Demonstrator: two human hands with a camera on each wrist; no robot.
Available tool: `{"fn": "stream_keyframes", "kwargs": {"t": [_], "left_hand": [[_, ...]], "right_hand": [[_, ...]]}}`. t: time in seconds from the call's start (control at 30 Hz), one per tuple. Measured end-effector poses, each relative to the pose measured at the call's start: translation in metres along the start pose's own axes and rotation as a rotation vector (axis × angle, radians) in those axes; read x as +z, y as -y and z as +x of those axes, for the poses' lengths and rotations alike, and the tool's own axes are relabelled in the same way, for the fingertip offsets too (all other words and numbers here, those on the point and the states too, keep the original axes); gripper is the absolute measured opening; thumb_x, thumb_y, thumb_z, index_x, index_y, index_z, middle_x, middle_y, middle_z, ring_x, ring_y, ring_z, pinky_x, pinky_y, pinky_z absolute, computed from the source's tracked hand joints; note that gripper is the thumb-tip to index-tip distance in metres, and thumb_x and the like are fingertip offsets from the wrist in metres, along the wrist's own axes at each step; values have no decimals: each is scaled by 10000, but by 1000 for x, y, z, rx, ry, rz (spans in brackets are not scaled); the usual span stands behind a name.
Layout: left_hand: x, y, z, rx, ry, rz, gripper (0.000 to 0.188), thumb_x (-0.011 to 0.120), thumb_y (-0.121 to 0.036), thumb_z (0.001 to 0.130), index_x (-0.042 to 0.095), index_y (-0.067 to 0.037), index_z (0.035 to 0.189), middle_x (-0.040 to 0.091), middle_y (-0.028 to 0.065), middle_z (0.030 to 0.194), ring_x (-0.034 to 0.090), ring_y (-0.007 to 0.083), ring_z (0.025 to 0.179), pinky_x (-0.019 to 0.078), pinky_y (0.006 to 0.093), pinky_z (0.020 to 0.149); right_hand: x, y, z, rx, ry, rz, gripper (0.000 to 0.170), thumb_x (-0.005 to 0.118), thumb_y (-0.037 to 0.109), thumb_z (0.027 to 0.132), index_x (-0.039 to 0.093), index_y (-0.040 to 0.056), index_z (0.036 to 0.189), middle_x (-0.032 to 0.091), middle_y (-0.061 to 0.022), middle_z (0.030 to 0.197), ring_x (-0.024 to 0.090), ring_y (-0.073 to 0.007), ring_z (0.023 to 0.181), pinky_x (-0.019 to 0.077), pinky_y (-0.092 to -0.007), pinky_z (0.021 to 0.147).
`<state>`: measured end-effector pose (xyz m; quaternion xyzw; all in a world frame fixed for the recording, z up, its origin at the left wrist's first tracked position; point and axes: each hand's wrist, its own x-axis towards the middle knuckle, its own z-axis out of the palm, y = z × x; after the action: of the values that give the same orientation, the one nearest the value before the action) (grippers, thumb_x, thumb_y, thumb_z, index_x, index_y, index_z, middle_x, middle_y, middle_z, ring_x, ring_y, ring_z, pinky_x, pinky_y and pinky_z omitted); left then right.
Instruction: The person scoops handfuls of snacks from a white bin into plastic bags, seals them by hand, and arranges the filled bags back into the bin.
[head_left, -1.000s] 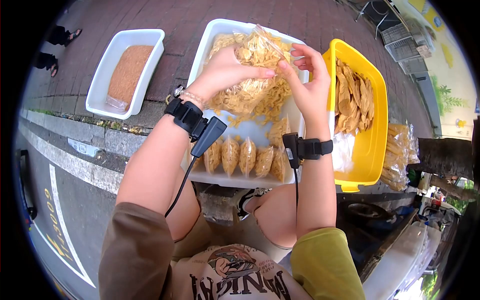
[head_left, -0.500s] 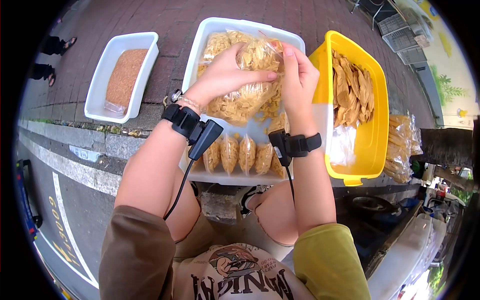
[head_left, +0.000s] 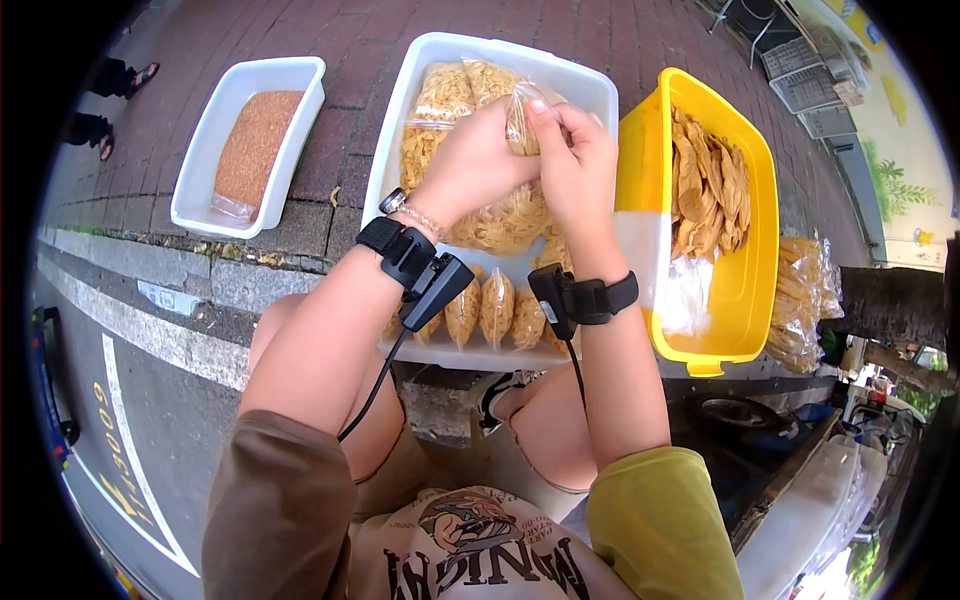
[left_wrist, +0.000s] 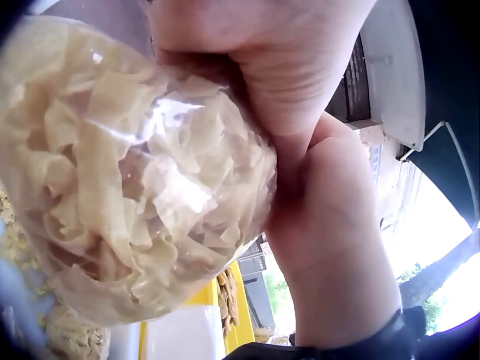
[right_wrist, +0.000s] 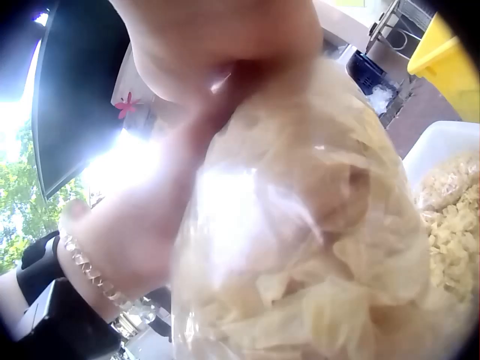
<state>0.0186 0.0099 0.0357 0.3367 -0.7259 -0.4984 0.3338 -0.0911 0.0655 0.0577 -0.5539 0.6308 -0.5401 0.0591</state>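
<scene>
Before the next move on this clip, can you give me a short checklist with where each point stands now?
1. Filled bag gripped: ok, left hand and right hand both hold its top.
2. Bag mouth closed: cannot tell, the hands cover it.
3. A hand free: not ok, both are at the bag.
4. Held over the white tub: ok in the head view.
5. Small bags upright: ok for those plainly visible in the near row.
</scene>
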Motion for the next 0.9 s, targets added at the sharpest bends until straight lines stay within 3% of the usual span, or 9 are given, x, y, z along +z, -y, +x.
{"fn": "stream_keyframes", "kwargs": {"t": [0.07, 0.2, 0.27, 0.4, 0.53, 0.6, 0.7, 0.8, 0.9], "left_hand": [[1, 1, 1, 38, -14, -11, 486, 739, -282, 699, 581, 9, 1056, 654, 208, 963, 639, 333, 932, 492, 381, 800], [-2, 15, 15, 187, -139, 52, 543, 767, -333, 694, 593, -6, 1092, 667, 178, 979, 649, 308, 926, 492, 374, 807], [-4, 19, 17, 143, -113, 32, 560, 770, -336, 695, 590, -2, 1108, 666, 176, 1000, 648, 302, 940, 491, 370, 821], [-12, -6, 12, 15, 52, -71, 626, 765, -327, 700, 567, 37, 1169, 642, 211, 1087, 628, 308, 1018, 477, 359, 884], [-11, -5, 11, 39, 69, -92, 621, 756, -312, 703, 565, 87, 1139, 640, 232, 1077, 631, 303, 1017, 480, 353, 880], [-5, 1, 10, 66, -19, 64, 446, 703, -144, 763, 570, 23, 1154, 653, 97, 1018, 599, 138, 940, 481, 290, 831], [-5, -5, 5, 34, -41, 75, 436, 699, -157, 774, 568, 45, 1137, 651, 102, 1019, 599, 130, 933, 481, 279, 822], [-13, -21, 4, -176, 180, -79, 419, 689, -170, 791, 570, 54, 1124, 649, 100, 1038, 597, 119, 935, 482, 266, 813], [-12, -10, 5, -112, 130, -118, 396, 709, -182, 805, 586, 22, 1121, 650, 78, 1051, 594, 109, 937, 484, 260, 810]], "right_hand": [[-8, 1, 4, 209, 137, 43, 192, 664, 153, 845, 653, -16, 755, 571, -115, 624, 532, -256, 616, 434, -349, 588], [-10, -4, 5, 113, 96, 127, 151, 683, 146, 829, 679, -3, 809, 609, -111, 708, 573, -247, 731, 467, -340, 649], [-7, -9, 7, -300, -138, 35, 126, 708, 144, 807, 706, 30, 860, 635, -103, 801, 595, -239, 819, 485, -329, 700], [-12, -14, 8, -542, -186, -301, 105, 689, 119, 817, 682, 38, 884, 644, -109, 863, 611, -260, 850, 490, -346, 702], [-5, -9, -4, -334, -75, -167, 62, 625, 73, 853, 601, 22, 878, 643, -146, 852, 611, -313, 805, 486, -386, 680], [-3, -6, -7, -301, -84, -199, 45, 601, 59, 867, 577, 21, 871, 643, -158, 843, 611, -327, 775, 483, -399, 662], [-1, -3, -10, -220, -119, -224, 46, 593, 68, 881, 574, 31, 861, 636, -165, 783, 611, -333, 706, 483, -387, 618], [-5, 1, -8, -39, -43, -154, 54, 609, 84, 880, 608, 32, 864, 640, -143, 735, 637, -258, 672, 480, -345, 584], [-5, 0, -4, 31, -19, 77, 94, 644, 116, 867, 645, 22, 866, 644, -110, 707, 643, -182, 668, 473, -302, 581]]}}
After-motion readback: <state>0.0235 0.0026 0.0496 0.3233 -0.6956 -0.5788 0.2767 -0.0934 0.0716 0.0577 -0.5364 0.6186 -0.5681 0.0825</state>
